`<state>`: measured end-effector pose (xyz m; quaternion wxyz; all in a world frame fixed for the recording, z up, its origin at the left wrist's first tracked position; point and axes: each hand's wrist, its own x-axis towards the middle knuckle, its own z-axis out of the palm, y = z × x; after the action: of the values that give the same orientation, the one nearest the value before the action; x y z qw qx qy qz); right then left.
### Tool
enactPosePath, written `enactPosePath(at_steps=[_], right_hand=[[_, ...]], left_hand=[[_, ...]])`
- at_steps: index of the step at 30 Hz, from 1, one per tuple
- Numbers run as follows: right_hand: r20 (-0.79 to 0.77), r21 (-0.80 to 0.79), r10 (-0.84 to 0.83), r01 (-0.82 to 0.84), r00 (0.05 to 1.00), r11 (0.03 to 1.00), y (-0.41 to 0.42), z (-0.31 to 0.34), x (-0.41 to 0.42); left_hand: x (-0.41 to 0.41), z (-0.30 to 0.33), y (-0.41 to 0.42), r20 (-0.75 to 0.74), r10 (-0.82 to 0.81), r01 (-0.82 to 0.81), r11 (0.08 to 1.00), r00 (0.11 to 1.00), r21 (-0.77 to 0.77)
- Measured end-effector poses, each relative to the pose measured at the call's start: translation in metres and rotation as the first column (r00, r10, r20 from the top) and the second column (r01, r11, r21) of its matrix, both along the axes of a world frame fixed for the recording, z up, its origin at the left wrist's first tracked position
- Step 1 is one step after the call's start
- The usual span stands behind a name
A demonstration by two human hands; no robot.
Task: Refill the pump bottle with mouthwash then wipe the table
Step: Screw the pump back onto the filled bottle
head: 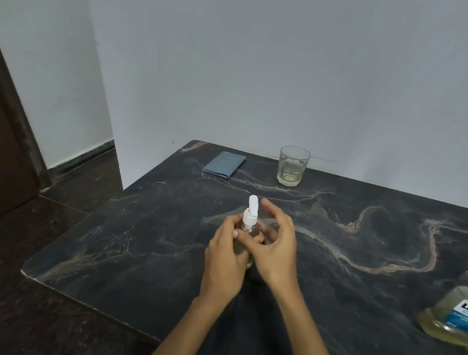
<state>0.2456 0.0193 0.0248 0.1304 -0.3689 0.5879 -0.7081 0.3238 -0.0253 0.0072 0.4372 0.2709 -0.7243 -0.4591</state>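
- Pump bottle [249, 229]: a small clear bottle with a white pump head, standing upright near the middle of the tabletop [359, 304]; its nozzle points away from the person, and its lower body is mostly hidden by the hands.
- Left hand [226, 256]: wrapped around the bottle's body from the left side, fingers curled against the clear wall just below the white collar, gripping it.
- Right hand [275, 245]: placed on the bottle's right side; the thumb reaches toward the bottle, while the fingers are spread and loosely extended beside the pump head, closed on nothing. Whether the thumb touches the bottle cannot be told.
- Mouthwash bottle [463, 309]: a large clear bottle with a blue label and pale yellow liquid, at the tabletop's right edge, partly cut off by the frame.
- Glass [292, 166]: a clear tumbler with a little pale liquid, standing upright near the far edge.
- Cloth [224, 163]: a folded blue-grey cloth lying flat near the far left corner, left of the glass and apart from it.
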Motion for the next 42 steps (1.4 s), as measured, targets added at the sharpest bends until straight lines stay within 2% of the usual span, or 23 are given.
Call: enactPosePath(at_steps=[2,9,11,14,16,22,31,35,39,42], right_hand=[[-0.033,-0.007,-0.013,0.012,0.999,1.0,0.0,0.002,0.002],[0.07,-0.009,0.061,-0.061,0.996,0.998,0.001,0.003,0.001],[0.023,0.002,0.095,-0.095,0.995,0.995,0.001,0.001,0.003],[-0.105,0.106,0.164,-0.153,0.981,0.983,0.005,0.001,0.0],[-0.108,0.119,0.181,-0.169,0.977,0.979,0.005,0.004,-0.002],[-0.072,0.083,-0.048,0.054,0.996,0.995,-0.006,0.008,-0.001],[-0.048,0.141,-0.184,0.189,0.982,0.972,-0.013,0.01,0.007],[-0.076,0.174,-0.114,0.126,0.991,0.977,-0.008,0.012,0.007],[-0.224,0.289,0.075,-0.008,0.972,0.957,0.003,0.01,0.004],[-0.267,0.319,0.064,0.026,0.961,0.947,0.007,0.013,-0.001]], left_hand=[[0.0,0.0,0.0,-0.004,0.005,-0.005,1.0,1.0,0.004],[0.0,-0.001,0.001,0.014,0.035,-0.034,0.999,0.999,-0.035],[-0.001,-0.003,0.0,0.027,0.042,-0.041,0.998,0.999,-0.038],[0.0,-0.004,-0.001,0.024,0.017,-0.016,1.0,1.0,-0.02],[0.001,-0.003,-0.003,0.02,0.002,-0.002,1.0,1.0,-0.017],[0.0,-0.001,-0.001,0.001,0.036,-0.036,0.999,0.999,-0.017],[0.0,0.0,0.002,0.005,0.073,-0.073,0.997,0.997,-0.04],[0.001,0.004,0.001,-0.009,0.039,-0.039,0.999,0.999,0.023],[0.002,0.012,-0.003,-0.014,-0.048,0.05,0.989,0.999,0.137],[0.007,0.018,-0.003,0.011,-0.141,0.137,0.976,0.99,0.172]])
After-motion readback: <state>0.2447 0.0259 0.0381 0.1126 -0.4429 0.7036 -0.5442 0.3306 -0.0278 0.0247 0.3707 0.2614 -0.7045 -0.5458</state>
